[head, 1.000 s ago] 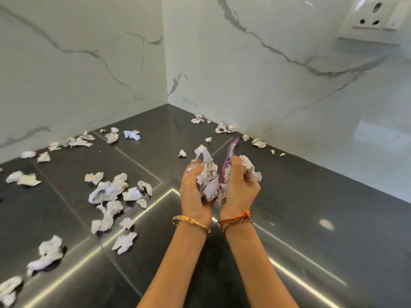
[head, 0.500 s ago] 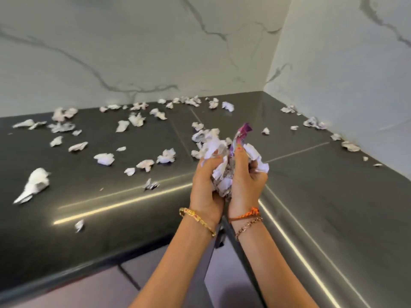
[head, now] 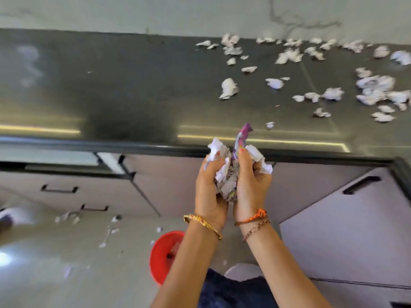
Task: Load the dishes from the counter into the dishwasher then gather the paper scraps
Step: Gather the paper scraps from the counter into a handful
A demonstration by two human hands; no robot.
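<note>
Lying on the floor (head: 55,252) left of the wad (head: 226,181) are a few stray scraps and a red bin (head: 160,258). The wad of paper scraps is gripped between the left hand (head: 209,192) and the right hand (head: 251,187), fingers curled round it, just in front of the tabletop (head: 133,85) edge. Right of the wad, loose scraps (head: 373,90) are scattered on the tabletop.

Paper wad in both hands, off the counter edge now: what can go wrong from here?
1. The paper wad is loose, and pieces stick out past the left hand and right hand; some may drop to the floor, where scraps already lie.
2. The red bin sits low and to the left, partly behind the forearm, so a drop could miss.
3. Many scraps remain on the counter.
</note>
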